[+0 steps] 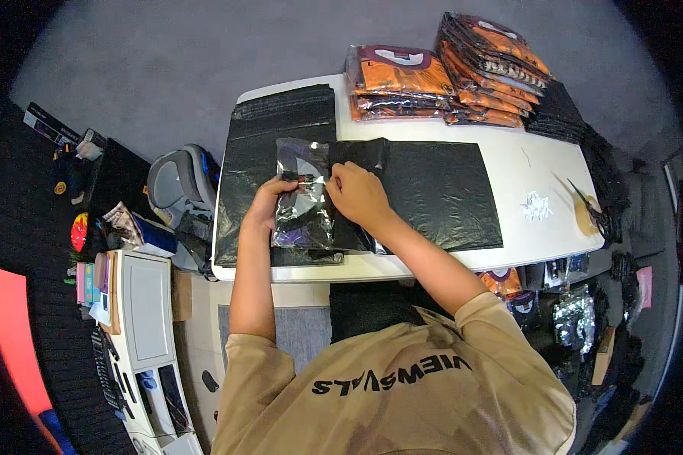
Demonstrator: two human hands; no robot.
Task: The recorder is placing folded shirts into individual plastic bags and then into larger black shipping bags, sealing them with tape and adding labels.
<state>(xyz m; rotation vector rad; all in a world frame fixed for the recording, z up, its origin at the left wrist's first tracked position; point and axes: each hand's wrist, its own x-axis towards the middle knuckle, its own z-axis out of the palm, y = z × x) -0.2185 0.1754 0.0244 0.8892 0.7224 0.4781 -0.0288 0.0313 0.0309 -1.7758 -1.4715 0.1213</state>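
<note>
A folded garment in a see-through plastic bag (303, 224), dark purple with a white patch, is on the white table in front of me. My left hand (262, 205) grips its left edge, thumb on top and the other fingers mostly hidden beneath. At its right edge, my right hand (359, 199) is closed with the fingers curled in; what they pinch is hidden. A black plastic mailing bag (444, 197) extends from under my right hand to the right. Beneath the packet and to its left lies a stack of flat black bags (281, 117).
Packed orange-and-black garments (406, 76) stand in piles along the table's far edge, beside more black bags (554, 114). Scissors (584, 199), a tape roll (587, 220) and silvery scraps (536, 205) lie at the right. A grey chair (176, 178) and white cabinet (148, 307) are left.
</note>
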